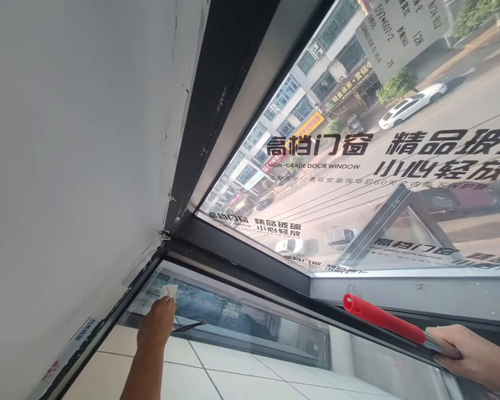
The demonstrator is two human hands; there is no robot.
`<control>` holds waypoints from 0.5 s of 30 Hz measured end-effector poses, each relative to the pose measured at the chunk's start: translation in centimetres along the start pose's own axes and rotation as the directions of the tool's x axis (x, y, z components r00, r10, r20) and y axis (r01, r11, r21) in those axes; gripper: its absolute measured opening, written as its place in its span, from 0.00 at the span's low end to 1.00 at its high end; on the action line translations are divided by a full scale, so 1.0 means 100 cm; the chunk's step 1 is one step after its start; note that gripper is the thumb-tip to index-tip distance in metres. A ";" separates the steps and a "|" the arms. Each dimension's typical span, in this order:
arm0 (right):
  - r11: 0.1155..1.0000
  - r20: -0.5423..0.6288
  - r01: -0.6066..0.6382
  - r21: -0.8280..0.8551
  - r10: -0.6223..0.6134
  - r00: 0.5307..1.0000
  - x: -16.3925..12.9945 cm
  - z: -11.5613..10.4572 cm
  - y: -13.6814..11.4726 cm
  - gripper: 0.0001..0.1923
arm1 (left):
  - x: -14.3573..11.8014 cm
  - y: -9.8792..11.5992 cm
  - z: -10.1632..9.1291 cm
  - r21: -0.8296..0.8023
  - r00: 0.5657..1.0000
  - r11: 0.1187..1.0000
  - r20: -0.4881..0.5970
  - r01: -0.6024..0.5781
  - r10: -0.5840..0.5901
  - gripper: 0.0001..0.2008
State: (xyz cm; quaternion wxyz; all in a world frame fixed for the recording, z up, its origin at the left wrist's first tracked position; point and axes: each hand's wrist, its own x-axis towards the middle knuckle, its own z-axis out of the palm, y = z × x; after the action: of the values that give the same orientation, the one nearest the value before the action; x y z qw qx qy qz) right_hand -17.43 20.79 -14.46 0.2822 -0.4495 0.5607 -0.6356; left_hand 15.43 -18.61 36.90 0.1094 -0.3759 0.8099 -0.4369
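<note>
My left hand [157,323] reaches down to the lower glass pane [250,322] near the left corner of the window frame. Its fingertips pinch a small white sticker [169,291] on the glass. A thin dark blade-like piece [188,327] juts out beside that hand. My right hand [473,355] at the lower right grips a tool with a red handle [383,318], which points up and left along the dark frame bar [275,272].
A white wall [66,166] fills the left side. The large upper pane [358,166] carries printed protective film and looks onto a street with cars and buildings. A paper label [400,33] hangs at the top right. White tiles [241,378] lie below.
</note>
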 end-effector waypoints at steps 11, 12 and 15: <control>0.992 0.001 -0.077 -0.100 0.077 0.997 -0.003 -0.002 -0.019 0.13 | -0.002 -0.010 0.015 -0.065 0.987 0.998 -0.159 0.006 -0.016 0.22; 0.992 0.013 -0.082 -0.095 0.084 0.996 -0.003 -0.002 -0.020 0.13 | -0.002 -0.011 0.016 -0.057 0.985 0.998 -0.174 0.000 -0.010 0.22; 0.992 0.031 -0.090 -0.090 0.093 0.995 -0.002 0.001 -0.022 0.13 | 0.004 -0.016 0.022 -0.040 0.987 0.999 -0.161 -0.015 0.008 0.23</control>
State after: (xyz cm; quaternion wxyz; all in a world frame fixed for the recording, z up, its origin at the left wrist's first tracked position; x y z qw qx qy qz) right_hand -16.98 21.38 -12.38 0.3008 -0.4466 0.6030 -0.5886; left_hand 17.12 -20.80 36.87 0.0385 -0.3369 0.8271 -0.4483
